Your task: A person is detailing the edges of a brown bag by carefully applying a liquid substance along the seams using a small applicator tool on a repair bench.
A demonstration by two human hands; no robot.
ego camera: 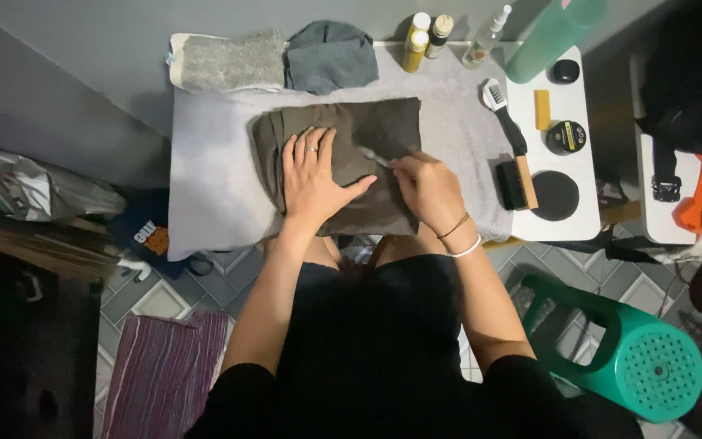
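Left hand (312, 175) fingers spread flat on dark folded cloth (343, 162); right hand (428, 189) fingers pinching small tool (371, 155)

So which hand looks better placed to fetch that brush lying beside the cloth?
Probably the right hand. The brush lies on its side of the table, just past the edge of the dark cloth. It already grips a small tool, though. The left hand lies flat on the cloth, farther away.
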